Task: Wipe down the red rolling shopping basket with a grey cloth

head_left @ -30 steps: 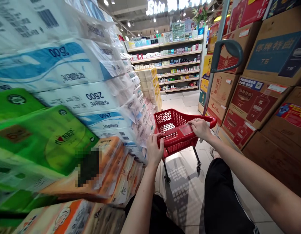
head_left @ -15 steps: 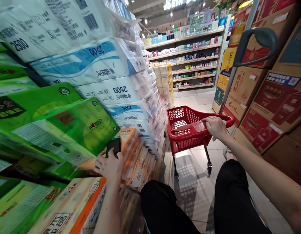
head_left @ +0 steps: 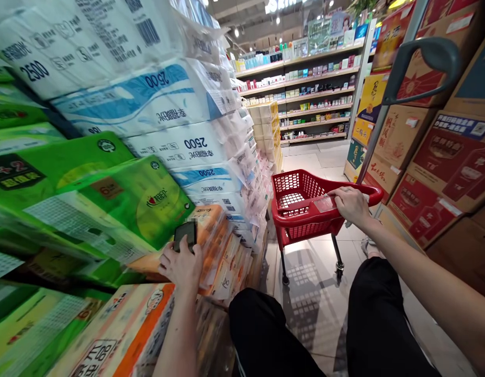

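My left hand (head_left: 182,264) holds a dark smartphone (head_left: 186,235) over stacked tissue packs. Just behind the phone are orange tissue packs (head_left: 209,217), and a large green tissue pack (head_left: 151,201) leans at its left. My right hand (head_left: 350,203) is closed over the handle of a small red shopping cart (head_left: 305,207), its fingers curled across the bar. The cart's lattice basket stands on black legs with casters, in front of my legs.
Blue-and-white tissue bundles (head_left: 171,99) rise in a tall stack on the left. Cartons (head_left: 442,152) line the right side, beside a grey handle (head_left: 426,68) on a metal pole. Shelves of small goods (head_left: 313,91) stand beyond the tiled aisle (head_left: 305,157).
The phone and my left hand have shifted slightly right in view, and the phone's screen now shows more. The cart and my right hand also sit slightly farther right. Both grips are unchanged.
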Action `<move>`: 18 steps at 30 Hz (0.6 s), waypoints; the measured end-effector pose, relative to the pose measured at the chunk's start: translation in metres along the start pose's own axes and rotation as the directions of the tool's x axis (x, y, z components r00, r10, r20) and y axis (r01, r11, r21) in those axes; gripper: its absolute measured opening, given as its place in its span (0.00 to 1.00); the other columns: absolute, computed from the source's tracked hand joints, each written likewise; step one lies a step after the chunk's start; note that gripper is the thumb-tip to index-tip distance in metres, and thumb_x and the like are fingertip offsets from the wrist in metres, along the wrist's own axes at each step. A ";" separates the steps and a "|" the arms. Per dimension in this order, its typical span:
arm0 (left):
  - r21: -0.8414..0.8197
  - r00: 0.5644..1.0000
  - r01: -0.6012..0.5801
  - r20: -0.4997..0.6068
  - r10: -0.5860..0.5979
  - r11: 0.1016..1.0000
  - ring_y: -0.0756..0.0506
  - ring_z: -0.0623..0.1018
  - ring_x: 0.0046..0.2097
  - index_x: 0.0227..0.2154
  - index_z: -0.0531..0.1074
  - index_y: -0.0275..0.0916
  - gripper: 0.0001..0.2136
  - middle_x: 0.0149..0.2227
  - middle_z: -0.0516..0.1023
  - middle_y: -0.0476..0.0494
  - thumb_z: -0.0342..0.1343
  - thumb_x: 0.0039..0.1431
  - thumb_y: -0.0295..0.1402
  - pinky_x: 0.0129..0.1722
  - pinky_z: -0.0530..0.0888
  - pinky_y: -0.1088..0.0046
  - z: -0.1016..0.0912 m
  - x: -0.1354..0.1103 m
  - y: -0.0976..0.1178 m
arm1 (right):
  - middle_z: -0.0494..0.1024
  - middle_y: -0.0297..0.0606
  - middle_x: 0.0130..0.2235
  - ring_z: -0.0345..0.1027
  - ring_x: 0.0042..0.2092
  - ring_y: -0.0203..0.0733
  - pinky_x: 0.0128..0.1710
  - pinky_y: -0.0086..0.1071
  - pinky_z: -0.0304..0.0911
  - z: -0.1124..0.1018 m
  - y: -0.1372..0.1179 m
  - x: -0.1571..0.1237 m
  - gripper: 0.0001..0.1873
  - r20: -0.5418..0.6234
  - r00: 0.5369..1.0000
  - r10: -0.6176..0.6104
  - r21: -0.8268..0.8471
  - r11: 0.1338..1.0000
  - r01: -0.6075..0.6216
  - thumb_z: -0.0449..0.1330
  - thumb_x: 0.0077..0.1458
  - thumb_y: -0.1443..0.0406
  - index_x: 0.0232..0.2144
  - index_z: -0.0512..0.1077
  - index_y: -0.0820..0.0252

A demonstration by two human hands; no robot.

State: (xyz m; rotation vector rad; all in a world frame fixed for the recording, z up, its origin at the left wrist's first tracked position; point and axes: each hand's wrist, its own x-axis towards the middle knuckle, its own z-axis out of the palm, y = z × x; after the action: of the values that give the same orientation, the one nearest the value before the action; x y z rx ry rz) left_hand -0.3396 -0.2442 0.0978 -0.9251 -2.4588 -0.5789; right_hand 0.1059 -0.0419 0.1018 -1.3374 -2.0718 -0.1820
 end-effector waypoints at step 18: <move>-0.594 0.538 -0.715 -0.131 0.833 0.369 0.47 0.72 0.41 0.30 0.72 0.38 0.18 0.33 0.76 0.44 0.37 0.66 0.33 0.50 0.65 0.67 0.001 -0.072 0.225 | 0.78 0.42 0.40 0.70 0.43 0.45 0.43 0.35 0.60 -0.016 0.027 0.010 0.23 0.190 0.973 0.132 -0.004 0.991 -0.134 0.42 0.62 0.55 0.42 0.73 0.59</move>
State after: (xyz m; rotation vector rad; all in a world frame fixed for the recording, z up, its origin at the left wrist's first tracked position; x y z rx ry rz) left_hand -0.1358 -0.1250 0.1081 -2.3234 -1.5757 -0.9126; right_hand 0.1335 -0.0288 0.1138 -1.5341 -2.1248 0.0147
